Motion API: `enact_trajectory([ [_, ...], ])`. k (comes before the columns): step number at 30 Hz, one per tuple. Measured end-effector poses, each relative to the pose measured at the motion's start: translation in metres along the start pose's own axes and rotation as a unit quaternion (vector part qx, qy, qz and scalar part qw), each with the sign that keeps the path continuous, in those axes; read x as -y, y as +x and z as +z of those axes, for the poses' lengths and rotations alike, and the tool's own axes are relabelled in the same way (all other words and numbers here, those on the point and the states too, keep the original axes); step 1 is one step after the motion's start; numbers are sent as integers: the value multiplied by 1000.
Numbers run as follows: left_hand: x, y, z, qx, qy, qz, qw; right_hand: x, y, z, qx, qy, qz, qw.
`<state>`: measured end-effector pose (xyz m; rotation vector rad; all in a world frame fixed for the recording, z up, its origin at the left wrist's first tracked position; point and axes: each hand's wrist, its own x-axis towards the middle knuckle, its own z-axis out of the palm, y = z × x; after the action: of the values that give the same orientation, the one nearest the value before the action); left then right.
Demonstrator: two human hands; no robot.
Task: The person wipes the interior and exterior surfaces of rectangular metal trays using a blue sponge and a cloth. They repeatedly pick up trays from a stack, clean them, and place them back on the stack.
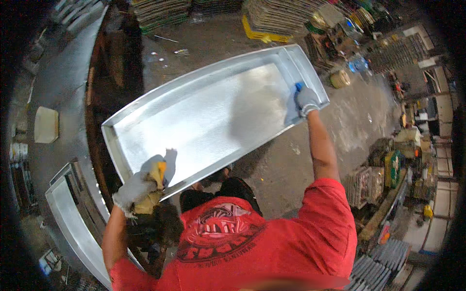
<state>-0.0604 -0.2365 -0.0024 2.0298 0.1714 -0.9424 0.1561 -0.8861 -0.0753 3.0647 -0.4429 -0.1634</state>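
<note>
A long, shallow sheet-metal tray with raised walls lies slantwise in front of me, its right end farther away. My left hand, in a grey glove, is closed at the tray's near left corner. A yellow piece shows between its fingers; its kind is unclear. A tan, cloth-like bit hangs just below that hand. Reaching over the near wall, my right hand, also gloved, is closed inside the right end of the tray. A small blue object pokes out of its fingers. What supports the tray is hidden.
On the left runs a dark metal-topped table bearing a whitish container and another long metal tray. Stacked panels stand at the back. A round tin and a blue bottle are beyond the right end.
</note>
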Motion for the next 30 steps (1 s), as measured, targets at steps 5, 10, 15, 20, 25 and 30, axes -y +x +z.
enact_trajectory([
  [5, 6, -10, -53, -176, -299, 45, 937, 60, -33, 24, 96, 27, -109, 989],
  [10, -51, 86, -61, -205, -262, 193, 923, 227, -164, 61, 71, 234, -286, 926],
  [15, -104, 212, -5, -202, 1, 277, 940, 312, -262, 38, 66, 364, -472, 800],
  [20, -125, 271, 63, -368, 409, 379, 744, 143, -176, 11, 100, 750, -5, 653],
  [25, -228, 348, 167, -340, 209, 346, 849, -16, -99, 33, -446, 689, 233, 521],
  [30, -387, 408, 295, -227, -16, 268, 936, -82, -159, 38, -378, 660, 224, 609],
])
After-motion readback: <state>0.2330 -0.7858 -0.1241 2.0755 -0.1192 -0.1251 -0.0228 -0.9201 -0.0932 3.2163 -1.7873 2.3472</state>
